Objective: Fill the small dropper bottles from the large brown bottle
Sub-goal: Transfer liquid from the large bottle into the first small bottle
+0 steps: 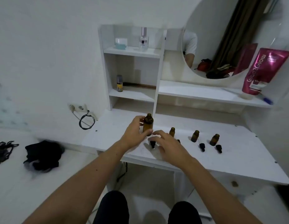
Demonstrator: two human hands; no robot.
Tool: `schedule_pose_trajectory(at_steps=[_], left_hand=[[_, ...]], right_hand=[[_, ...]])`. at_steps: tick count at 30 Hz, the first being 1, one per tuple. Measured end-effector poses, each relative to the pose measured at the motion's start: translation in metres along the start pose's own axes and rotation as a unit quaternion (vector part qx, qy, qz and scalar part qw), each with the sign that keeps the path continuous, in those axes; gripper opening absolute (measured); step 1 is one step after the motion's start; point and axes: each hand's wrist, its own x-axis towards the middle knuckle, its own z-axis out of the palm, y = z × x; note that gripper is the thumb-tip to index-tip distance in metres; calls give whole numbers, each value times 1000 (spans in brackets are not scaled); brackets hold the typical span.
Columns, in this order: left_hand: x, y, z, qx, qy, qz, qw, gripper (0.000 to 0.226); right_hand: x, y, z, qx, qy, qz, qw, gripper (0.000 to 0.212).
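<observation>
White laminate desk surface [237,159] with a shelf unit [132,52] at the back and a round wall mirror [229,38] to the right; everything task-related sits near the surface's front-centre. Large brown glass bottle [148,125] stands upright toward the back, uncapped as far as can be told; left hand [134,133] wraps it, thumb across the front of the body, fingers round the far side. Right hand [168,145] hovers relaxed, fingers spread, grasping nothing, just right of the big bottle and over the nearest small items. Three small amber dropper bottles stand open in a row to the right: first [172,131] partly behind the right hand, second [195,136], third [214,139]. Black dropper caps lie on the surface in front of them: one [152,143] below the big bottle, one [202,147], one [219,148]; a fourth dark bit by the right-hand fingers is mostly hidden, cannot tell what it is. Judgement: the step is picking up the big bottle to start pouring; no small bottle looks filled, though the tint makes levels unreadable. To do it well: the right hand should steady the first small bottle at its base, and the left should bring the big bottle's lip close over the narrow neck and tip slowly. The necks are small, so a fast tilt risks overshoot. The caps should stay clear of the spill path.
</observation>
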Motion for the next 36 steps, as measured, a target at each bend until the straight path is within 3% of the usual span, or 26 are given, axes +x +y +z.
schedule_pose_trajectory(at_steps=[5,7,11,15,17,19,29,36], left_hand=[[-2,-6,7,-37,21,-29,999,54],[-1,-8,7,-26,23,-28,999,53],[0,-18,9,-19,36,-25,999,50],[3,-26,11,-7,37,-26,999,46],[4,-29,12,-3,37,-26,999,46],[4,-28,12,5,35,-22,999,47],[1,-24,10,4,30,-24,999,47],[1,-21,9,12,29,-32,999,49]], right_hand=[[6,3,10,-38,-52,-30,997,35],[8,5,9,-26,-33,-35,998,35],[17,7,-14,71,129,2,989,22],[34,1,-57,173,277,46,944,18],[42,-5,-73,233,309,77,919,22],[48,-8,-81,284,315,94,901,24],[70,-8,-75,320,306,119,889,20],[80,-7,-75,305,269,127,905,18]])
